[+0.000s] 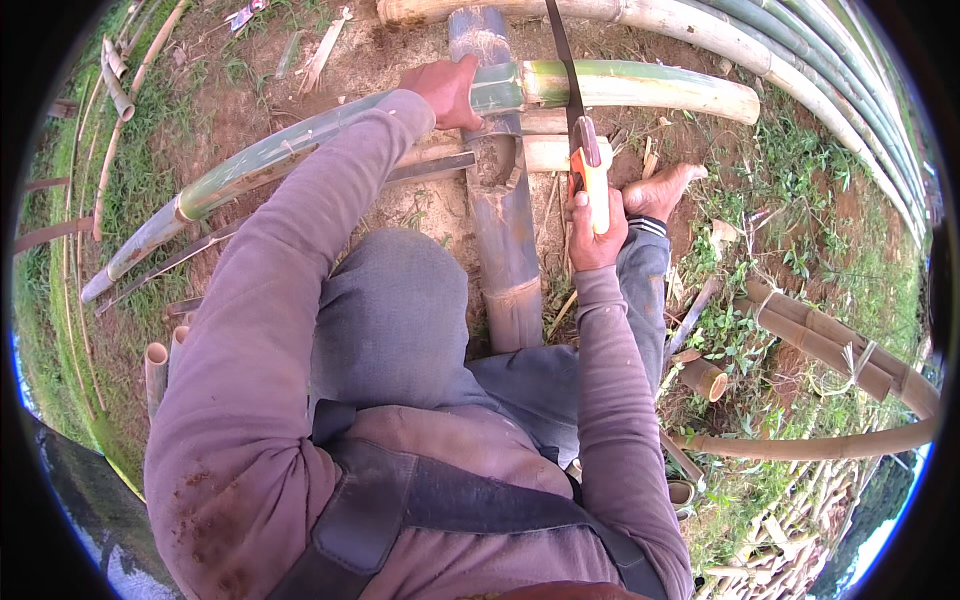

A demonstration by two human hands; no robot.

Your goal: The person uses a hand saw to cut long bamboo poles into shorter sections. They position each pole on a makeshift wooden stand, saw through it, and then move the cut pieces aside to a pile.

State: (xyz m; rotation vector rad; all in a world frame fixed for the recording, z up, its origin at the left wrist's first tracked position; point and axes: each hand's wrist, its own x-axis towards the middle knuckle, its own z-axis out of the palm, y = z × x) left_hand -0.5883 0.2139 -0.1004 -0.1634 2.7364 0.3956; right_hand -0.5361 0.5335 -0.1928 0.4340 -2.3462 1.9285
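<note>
A green bamboo pole (500, 90) is lying across the notched bamboo support (510, 280). At the support's left edge, the left hand (442, 92) is clasping the pole. Right of the support, the right hand (598, 238) is clutching a handsaw (594, 175), whose blade (564, 45) is crossing over the pole. A bare foot (660, 194) is resting farther right.

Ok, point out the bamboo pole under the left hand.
The green pole lying across the notched grey pole. The left hand holds it, left of the saw blade; the green poles at upper right lie untouched.
</note>
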